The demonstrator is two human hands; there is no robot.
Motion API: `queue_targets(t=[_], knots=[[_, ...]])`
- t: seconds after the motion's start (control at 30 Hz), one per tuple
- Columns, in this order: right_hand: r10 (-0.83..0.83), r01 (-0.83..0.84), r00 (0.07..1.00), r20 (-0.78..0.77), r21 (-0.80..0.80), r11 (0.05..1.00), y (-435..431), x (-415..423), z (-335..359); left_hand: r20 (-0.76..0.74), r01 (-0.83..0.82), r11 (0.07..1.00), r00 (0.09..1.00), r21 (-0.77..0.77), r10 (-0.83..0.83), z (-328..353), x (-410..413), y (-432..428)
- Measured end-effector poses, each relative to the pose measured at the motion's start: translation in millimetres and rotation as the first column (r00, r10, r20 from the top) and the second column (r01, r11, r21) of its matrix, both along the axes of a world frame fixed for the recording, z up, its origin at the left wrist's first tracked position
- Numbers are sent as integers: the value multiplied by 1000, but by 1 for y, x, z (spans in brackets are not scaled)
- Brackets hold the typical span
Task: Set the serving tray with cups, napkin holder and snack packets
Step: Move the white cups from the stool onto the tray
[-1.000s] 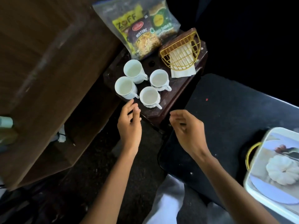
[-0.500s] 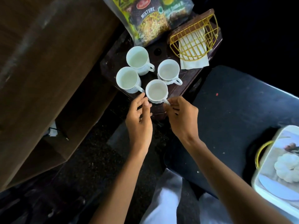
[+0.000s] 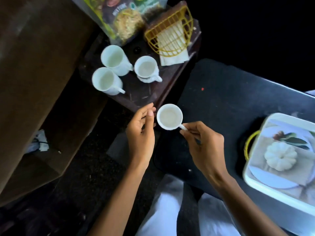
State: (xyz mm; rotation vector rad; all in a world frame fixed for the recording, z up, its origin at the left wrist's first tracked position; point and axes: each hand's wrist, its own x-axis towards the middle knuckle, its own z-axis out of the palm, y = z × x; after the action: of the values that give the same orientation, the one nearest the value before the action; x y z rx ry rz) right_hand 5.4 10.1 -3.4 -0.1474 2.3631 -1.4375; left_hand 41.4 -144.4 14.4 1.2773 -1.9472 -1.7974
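Note:
My right hand (image 3: 202, 143) pinches the handle of a white cup (image 3: 169, 116) and holds it in the air just off the near corner of the dark wooden stool (image 3: 144, 96). My left hand (image 3: 141, 133) hovers beside the cup's left side, fingers loosely curled, holding nothing. Three more white cups (image 3: 112, 58) (image 3: 105, 81) (image 3: 146, 68) stand on the stool. Behind them lie a clear bag of snack packets (image 3: 124, 19) and a yellow wire napkin holder (image 3: 170, 36) with white napkins. The serving tray (image 3: 255, 178), white-rimmed with a pumpkin picture and a yellow handle, rests at the right.
The tray sits on a black surface (image 3: 230, 103) that runs from the stool toward the right. A brown wooden cabinet (image 3: 34, 82) fills the left side. My white-trousered legs (image 3: 163, 210) are below, over a dark floor.
My right hand took the nearest cup by its handle and lifted it off the stool toward me. The left hand stayed close beside it. The camera view shifted slightly.

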Motion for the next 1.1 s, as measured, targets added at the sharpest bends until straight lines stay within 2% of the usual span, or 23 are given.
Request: queue_targets(t=[0.13,0.27,0.5,0.83,1.1], knots=[[-17,18,1000,-19,86,996,72,11,9,28,135,990,990,43,-136,-2,5,62],[-54,64,997,-55,188,980,144,26,11,74,223,975,972,13,-223,-9,10,133],[-195,195,981,-23,232,953,244,51,-3,152,348,937,924,44,-350,-28,15,239],[-250,245,968,-4,225,943,299,64,-35,236,393,918,888,56,-394,-55,23,294],[-207,203,978,-3,223,953,305,59,-47,276,386,923,887,-3,-370,-60,24,303]])
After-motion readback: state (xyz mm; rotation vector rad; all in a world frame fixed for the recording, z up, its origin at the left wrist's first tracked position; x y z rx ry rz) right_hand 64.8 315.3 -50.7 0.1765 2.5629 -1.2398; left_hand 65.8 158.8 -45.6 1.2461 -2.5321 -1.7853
